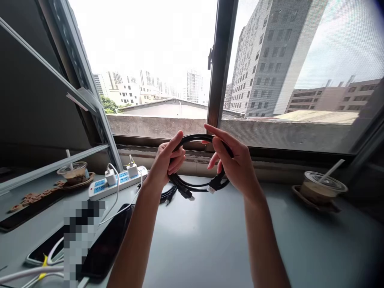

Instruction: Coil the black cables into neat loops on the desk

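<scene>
I hold a coiled black cable (195,185) up above the grey desk (210,240), in front of the window. My left hand (168,160) is closed round the left side of the coil. My right hand (232,160) grips the right side, with thumb and forefinger on the top of the loop. Two plug ends hang at the bottom of the coil, one black, one with a white tip (212,188).
A white and blue power strip (118,182) with two chargers lies left of the hands. Phones (105,244) and white cables lie at the near left. Iced drink cups on saucers stand at far left (73,173) and at right (322,188). The window sill runs behind.
</scene>
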Tool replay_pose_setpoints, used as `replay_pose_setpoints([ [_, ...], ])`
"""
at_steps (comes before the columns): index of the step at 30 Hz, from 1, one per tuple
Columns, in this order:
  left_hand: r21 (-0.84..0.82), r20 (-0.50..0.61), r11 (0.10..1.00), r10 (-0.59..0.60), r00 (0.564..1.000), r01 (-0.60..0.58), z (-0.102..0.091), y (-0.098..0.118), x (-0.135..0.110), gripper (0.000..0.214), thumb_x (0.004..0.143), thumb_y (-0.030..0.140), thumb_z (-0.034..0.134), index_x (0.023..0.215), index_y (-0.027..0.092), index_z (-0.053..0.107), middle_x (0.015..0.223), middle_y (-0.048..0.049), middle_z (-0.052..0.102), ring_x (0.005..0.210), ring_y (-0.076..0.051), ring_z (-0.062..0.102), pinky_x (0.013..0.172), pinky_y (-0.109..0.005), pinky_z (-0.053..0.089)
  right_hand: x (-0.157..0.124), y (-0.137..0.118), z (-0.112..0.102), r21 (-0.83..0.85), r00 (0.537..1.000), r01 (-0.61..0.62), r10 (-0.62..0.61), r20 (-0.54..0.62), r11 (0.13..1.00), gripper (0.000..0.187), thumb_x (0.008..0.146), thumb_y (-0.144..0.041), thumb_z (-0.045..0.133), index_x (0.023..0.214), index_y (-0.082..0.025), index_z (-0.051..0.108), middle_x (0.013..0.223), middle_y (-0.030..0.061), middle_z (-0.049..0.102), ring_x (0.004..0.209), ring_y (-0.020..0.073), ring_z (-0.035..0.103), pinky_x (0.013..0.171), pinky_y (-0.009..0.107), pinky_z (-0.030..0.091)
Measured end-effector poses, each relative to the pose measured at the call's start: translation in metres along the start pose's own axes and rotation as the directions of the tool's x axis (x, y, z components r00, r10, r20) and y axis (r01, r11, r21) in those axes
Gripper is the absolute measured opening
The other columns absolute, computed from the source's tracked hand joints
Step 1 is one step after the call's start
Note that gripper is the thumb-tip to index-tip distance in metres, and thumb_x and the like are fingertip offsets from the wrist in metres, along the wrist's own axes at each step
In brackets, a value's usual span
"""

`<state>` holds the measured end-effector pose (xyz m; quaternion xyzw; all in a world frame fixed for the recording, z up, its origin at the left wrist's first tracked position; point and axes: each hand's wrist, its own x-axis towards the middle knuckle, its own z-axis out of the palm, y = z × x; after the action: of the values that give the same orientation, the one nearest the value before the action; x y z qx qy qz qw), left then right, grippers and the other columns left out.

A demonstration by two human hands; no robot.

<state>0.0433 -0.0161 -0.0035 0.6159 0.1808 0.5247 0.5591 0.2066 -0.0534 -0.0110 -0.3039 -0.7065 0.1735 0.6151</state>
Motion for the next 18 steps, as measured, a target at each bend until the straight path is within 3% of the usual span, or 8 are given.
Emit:
replay_pose_setpoints([
  [5,-0.16,0.204,0.973,-0.133,0.97,0.167,0.005,0.001,0.0,0.053,0.086,0.042,0.044,0.043,0.018,0.024,0.027,0.0077,0.02,0.022,-0.003,0.017,0.026,-0.017,0.01,0.001,0.004,-0.005,-0.111,0.994,0.067,-0.075,-0.076,0.992,0.032,0.091,-0.031,0.045,0.119,-0.023,0.058,0.082,-0.0008,0.059,0.04,-0.0002,0.039,0.038,0.014,0.035],
  [8,-0.233,0.285,0.944,-0.163,0.944,0.234,0.008,-0.002,0.002,0.051,0.088,0.04,0.04,0.044,0.019,0.024,0.027,0.0076,0.019,0.022,-0.003,0.017,0.025,-0.016,0.01,0.002,0.008,-0.01,-0.162,0.992,0.073,-0.088,-0.086,0.984,0.031,0.09,-0.033,0.046,0.117,-0.023,0.06,0.076,-0.0019,0.059,0.044,0.0016,0.038,0.042,0.015,0.034],
  [14,-0.341,0.312,0.893,-0.188,0.931,0.295,0.015,-0.013,0.007,0.045,0.091,0.036,0.033,0.05,0.019,0.032,0.029,0.0085,0.02,0.022,-0.004,0.015,0.024,-0.015,0.012,0.005,0.024,-0.015,-0.42,0.981,0.053,-0.126,-0.148,0.906,0.031,0.091,-0.036,0.045,0.116,-0.026,0.061,0.072,-0.0021,0.057,0.058,0.006,0.048,0.054,0.017,0.034],
  [18,-0.301,0.34,0.891,-0.231,0.912,0.339,0.017,-0.018,0.007,0.033,0.091,0.038,0.033,0.067,0.018,0.047,0.032,0.0094,0.026,0.024,-0.005,0.02,0.026,-0.013,0.016,0.009,0.039,-0.015,-0.521,0.982,0.098,-0.167,-0.088,0.848,0.033,0.092,-0.037,0.042,0.119,-0.026,0.057,0.083,0.0003,0.058,0.07,0.0091,0.053,0.063,0.019,0.039],
])
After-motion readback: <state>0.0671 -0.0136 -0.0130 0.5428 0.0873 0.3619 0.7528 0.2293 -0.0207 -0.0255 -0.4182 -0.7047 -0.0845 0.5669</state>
